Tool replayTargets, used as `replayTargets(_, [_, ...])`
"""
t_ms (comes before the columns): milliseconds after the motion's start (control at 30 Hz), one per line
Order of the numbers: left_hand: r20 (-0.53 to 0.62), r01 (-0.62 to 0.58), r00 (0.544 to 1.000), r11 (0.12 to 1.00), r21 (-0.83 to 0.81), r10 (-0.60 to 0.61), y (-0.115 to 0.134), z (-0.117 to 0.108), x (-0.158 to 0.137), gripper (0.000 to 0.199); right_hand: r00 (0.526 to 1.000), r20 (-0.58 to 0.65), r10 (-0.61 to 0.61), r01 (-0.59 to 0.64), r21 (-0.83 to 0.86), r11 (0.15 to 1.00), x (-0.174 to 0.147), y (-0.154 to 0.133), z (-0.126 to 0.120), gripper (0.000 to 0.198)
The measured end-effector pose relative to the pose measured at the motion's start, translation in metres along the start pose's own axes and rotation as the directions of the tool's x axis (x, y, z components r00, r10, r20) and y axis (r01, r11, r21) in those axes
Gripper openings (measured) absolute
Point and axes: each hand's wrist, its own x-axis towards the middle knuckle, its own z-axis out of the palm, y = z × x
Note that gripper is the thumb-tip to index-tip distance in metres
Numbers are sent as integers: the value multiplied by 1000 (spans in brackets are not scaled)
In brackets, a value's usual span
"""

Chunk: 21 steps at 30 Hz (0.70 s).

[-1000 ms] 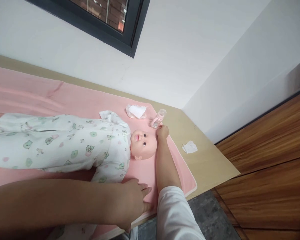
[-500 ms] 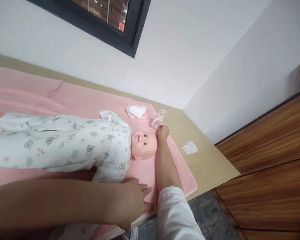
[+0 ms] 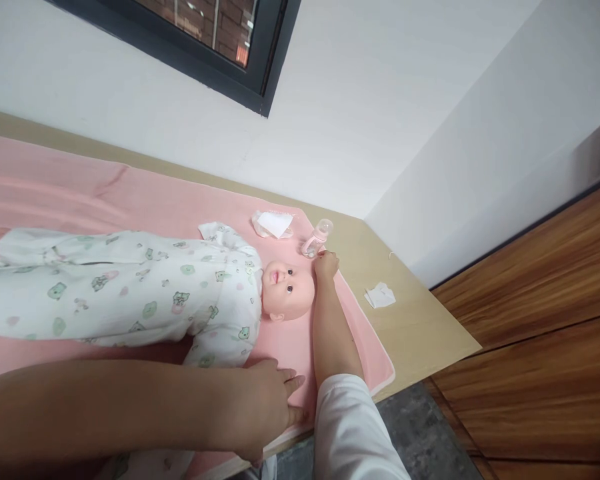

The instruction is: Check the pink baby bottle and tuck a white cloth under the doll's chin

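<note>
A baby doll (image 3: 285, 290) in a white romper (image 3: 145, 287) printed with green and pink figures lies on its back on a pink mat (image 3: 165, 190), head to the right. My right hand (image 3: 326, 265) rests beyond the top of the doll's head, fingers curled closed, right beside the base of a small clear baby bottle (image 3: 317, 239); what its fingers hold, if anything, is hidden. Lying flat on the mat near the front edge, my left hand (image 3: 275, 403) has its fingers apart, below the doll's sleeve, and holds nothing.
A clear plastic packet with a white sheet (image 3: 275, 224) lies on the mat beside the bottle. On the bare wooden tabletop (image 3: 420, 320) at the right is a crumpled white tissue (image 3: 380, 295). A white wall with a dark window frame (image 3: 260, 80) stands behind; wooden panels (image 3: 545, 287) are at right.
</note>
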Motion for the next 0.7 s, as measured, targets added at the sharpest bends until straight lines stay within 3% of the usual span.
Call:
replayTargets(133, [42,13,999,1000,0,-13,2,-6,-2,88,1000,-2,5,-5,6,1000,0,0,0,37])
replayTargets(633, [-21,-2,1000,1000,10,2,-1,2,0,83,1000,4,2,-2,19,1000,1,2,2,36])
replayTargets(700, [13,10,1000,1000,27,-10,0,0,-1,85,1000,8,0,-1,20,1000,1,2,2,36])
